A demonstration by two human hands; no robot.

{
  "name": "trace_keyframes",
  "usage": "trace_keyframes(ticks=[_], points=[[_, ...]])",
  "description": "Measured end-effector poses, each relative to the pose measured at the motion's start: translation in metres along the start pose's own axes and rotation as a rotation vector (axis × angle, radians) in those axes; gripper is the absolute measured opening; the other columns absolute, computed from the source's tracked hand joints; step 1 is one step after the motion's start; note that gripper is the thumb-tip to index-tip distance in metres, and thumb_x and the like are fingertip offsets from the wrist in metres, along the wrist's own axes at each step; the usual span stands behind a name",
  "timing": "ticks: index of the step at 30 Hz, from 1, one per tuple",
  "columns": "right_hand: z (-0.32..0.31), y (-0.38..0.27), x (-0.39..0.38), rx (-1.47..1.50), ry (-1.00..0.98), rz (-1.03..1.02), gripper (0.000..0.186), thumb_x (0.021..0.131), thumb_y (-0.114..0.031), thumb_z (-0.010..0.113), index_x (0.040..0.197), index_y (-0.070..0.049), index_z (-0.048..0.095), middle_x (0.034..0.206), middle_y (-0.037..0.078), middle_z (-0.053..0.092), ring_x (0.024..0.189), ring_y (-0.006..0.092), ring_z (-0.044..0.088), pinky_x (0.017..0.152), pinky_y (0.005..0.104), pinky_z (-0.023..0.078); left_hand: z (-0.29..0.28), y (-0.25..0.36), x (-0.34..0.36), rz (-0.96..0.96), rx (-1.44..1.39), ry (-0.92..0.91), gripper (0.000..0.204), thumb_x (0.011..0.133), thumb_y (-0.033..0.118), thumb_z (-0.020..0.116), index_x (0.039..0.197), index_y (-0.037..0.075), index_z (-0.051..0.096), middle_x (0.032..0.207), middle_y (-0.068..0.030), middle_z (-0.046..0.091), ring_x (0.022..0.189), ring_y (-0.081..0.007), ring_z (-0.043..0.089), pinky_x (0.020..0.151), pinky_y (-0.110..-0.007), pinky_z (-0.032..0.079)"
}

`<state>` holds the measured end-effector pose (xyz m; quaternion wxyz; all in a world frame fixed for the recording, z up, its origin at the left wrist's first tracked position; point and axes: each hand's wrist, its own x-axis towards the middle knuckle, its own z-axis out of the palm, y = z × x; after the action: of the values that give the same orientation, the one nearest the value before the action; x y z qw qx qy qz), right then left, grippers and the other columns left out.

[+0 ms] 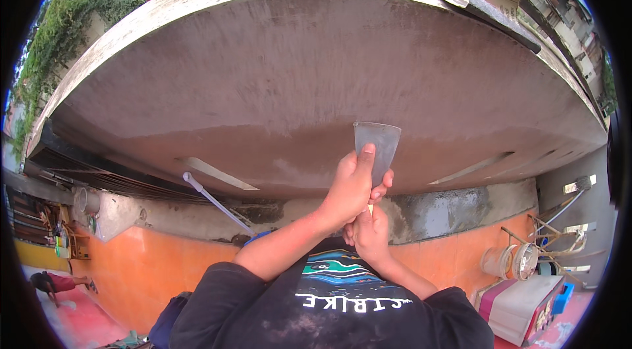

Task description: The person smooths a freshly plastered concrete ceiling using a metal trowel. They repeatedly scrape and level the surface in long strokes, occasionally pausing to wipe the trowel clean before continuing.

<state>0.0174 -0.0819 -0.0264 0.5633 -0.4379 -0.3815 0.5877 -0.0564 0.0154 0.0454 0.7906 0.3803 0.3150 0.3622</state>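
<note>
With the hands as the dial's centre and twelve at the upper edge of the view, a pale, round, open-topped bucket [525,261] sits at about four o'clock, its mouth turned toward the camera; what it holds is too small to tell. Just beside it, on the side nearer the hands, stands a beige round bucket [492,262], its contents also unclear. Farther out at four o'clock lies a whitish, boxy container with a purple stripe [517,313], its inside hidden, with a bright blue object [563,298] at its outer side. Out at nine o'clock, well apart from the hands, is a grey cylindrical container [86,201], its contents too small to make out. The flat grey metal scraper with a flaring blade [385,145] is in both hands, its wide edge pointing just past twelve o'clock in front of a broad grey-brown plastered wall [296,66]. The left hand [349,184] is closed around the scraper where the blade narrows, thumb laid along the blade's face and fingertips showing on the three o'clock side. The right hand [370,234], at six o'clock from the blade, is curled around the handle, a pale bit of which shows between the two hands. A long white rod with a rounded end [214,197] slants at nine o'clock, apart from both hands, and wet-looking grey ground [444,211] spreads at three.
</note>
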Motion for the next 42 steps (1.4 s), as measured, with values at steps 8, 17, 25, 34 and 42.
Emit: trace_keyframes(ticks=[8,17,25,34,42], points=[[0.015,-0.002,0.016,0.029,0.036,-0.125,0.033,0.107,-0.033,0.039,0.091,-0.006,0.045,0.062,0.002,0.048,0.047,0.0103,0.045,0.043,0.0253,0.039,0.001,0.004,0.0,0.025,0.09,0.021,0.043,0.106,0.048,0.036,0.099,0.007,0.046,0.074,-0.005,0.057,0.051,-0.0057,0.039,0.046,-0.021,0.035],[-0.019,-0.035,0.024,0.045,-0.181,-0.157,0.034,0.106,-0.036,0.043,0.095,-0.005,0.051,0.068,0.001,0.051,0.053,0.009,0.047,0.049,0.0251,0.043,0.009,0.022,-0.015,0.381,0.321,-0.057,0.045,0.105,0.045,0.039,0.104,0.003,0.054,0.091,-0.0069,0.064,0.073,-0.0112,0.058,0.066,-0.027,0.05],[-0.087,0.053,-0.065,0.035,0.108,0.349,0.031,0.103,-0.033,0.051,0.093,-0.003,0.055,0.067,0.003,0.053,0.053,0.0118,0.051,0.052,0.0279,0.048,-0.121,-0.104,-0.09,-0.741,1.714,-0.011,0.047,0.101,0.034,0.045,0.127,-0.003,0.054,0.114,-0.0265,0.065,0.11,-0.0358,0.063,0.093,-0.044,0.049],[-0.118,0.021,-0.04,-0.144,-0.01,0.332,0.028,0.101,-0.03,0.054,0.089,-0.005,0.054,0.067,0.001,0.052,0.054,0.0089,0.051,0.051,0.0255,0.045,-0.074,-0.116,-0.13,-0.202,1.207,-0.723,0.067,0.091,0.025,0.058,0.15,0.005,0.034,0.153,-0.0186,0.038,0.141,-0.0349,0.036,0.113,-0.047,0.032],[-0.102,-0.005,-0.026,0.038,-0.204,0.151,0.026,0.103,-0.026,0.05,0.117,-0.004,0.047,0.075,0.005,0.054,0.057,0.0117,0.051,0.054,0.0269,0.047,-0.063,-0.12,-0.114,-0.232,0.686,-0.724,0.084,0.089,0.032,0.067,0.155,0.006,0.022,0.153,-0.0181,0.037,0.14,-0.0348,0.035,0.115,-0.043,0.029]])
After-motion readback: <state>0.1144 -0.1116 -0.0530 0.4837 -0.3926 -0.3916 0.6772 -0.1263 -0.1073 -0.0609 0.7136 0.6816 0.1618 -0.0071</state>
